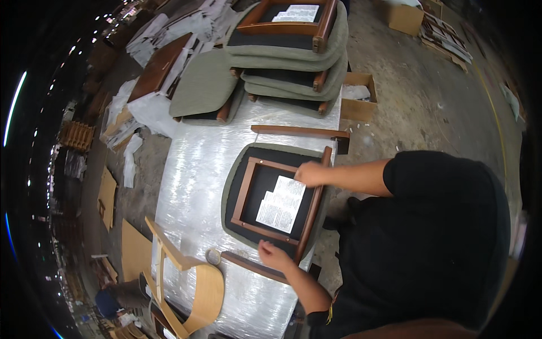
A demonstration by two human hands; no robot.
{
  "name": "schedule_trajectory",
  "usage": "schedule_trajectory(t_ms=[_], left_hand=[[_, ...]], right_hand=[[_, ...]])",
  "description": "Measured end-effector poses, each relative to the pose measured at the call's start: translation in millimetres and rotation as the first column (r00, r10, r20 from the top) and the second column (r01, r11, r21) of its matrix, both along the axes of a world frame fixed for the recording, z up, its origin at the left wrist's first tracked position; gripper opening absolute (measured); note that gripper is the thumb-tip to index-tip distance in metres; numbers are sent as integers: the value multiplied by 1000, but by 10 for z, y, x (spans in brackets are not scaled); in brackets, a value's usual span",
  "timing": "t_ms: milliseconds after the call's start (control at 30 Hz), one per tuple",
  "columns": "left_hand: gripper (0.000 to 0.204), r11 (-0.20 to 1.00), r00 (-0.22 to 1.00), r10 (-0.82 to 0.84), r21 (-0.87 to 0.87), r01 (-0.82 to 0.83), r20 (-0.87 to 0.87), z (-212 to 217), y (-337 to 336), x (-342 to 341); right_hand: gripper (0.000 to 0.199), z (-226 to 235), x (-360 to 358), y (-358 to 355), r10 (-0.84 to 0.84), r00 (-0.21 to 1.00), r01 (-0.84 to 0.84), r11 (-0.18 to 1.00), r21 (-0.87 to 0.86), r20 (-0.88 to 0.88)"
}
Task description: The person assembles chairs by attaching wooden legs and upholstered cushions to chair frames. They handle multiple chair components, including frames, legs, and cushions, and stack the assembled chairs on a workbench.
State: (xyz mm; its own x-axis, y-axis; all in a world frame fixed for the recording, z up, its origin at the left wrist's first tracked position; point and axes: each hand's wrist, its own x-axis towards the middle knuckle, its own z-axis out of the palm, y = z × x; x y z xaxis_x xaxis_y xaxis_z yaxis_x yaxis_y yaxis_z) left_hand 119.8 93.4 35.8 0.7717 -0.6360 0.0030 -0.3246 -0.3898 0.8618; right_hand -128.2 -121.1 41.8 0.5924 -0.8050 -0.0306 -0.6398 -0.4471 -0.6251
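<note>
An upturned chair seat [234,186], grey-green upholstery with a black underside and a brown wooden frame [244,195], lies on the film-wrapped table [192,169]. A white printed sheet [280,203] lies inside the frame. My right hand [309,173] grips the frame's far right corner. My left hand [274,255] holds the seat's near edge, its fingers curled, beside a loose brown wooden rail [248,265].
More seats of the same kind are stacked at the table's far end [288,56], with a loose cushion [203,85] beside them. A wooden rail [299,131], a tape roll [213,257], a pale plywood chair frame [189,285] and a cardboard box [358,104] are nearby. Another person [116,296] crouches at lower left.
</note>
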Motion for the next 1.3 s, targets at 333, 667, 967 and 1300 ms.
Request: schedule_trajectory(t_ms=[333,667,967,1300], left_hand=[[49,918,761,-396,230,322,514,-426,-2830,1084],[68,748,869,-493,491,446,-37,-1069,-3252,1779],[71,781,754,-564,513,356,335,-663,-2882,1214],[52,767,933,-150,633,-99,328,-165,164,-519]], right_hand=[[57,227,-765,317,-272,890,221,960,174,367],[48,-59,-519,697,-54,983,-71,768,636,176],[32,91,-910,99,-302,872,101,881,462,386],[45,-18,-1780,-1038,-294,833,353,935,42,-468]])
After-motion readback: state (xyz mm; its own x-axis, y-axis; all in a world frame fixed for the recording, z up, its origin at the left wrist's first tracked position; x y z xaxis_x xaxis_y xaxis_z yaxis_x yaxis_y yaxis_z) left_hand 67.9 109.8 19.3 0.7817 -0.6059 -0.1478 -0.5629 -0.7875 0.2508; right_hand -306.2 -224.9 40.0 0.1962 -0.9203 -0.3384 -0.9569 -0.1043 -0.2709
